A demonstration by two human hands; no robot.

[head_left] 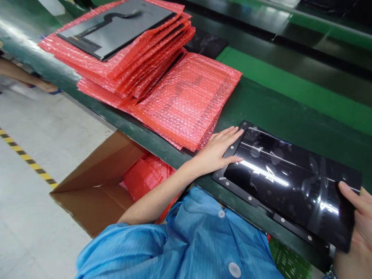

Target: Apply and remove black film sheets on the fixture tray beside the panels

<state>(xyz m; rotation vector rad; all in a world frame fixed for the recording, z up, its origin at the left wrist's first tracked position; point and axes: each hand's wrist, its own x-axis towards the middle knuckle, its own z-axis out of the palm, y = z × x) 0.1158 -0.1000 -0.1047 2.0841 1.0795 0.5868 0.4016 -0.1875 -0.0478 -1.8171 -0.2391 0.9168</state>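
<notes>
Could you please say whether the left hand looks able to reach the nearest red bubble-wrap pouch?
Probably yes: the left hand lies beside the red bubble-wrap pouch, with nothing visible between them, though that hand rests on the black panel.

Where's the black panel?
Right side of the head view: the black panel is at the near edge of the table, right of the red bags, left hand on one end, right hand gripping the other.
</notes>
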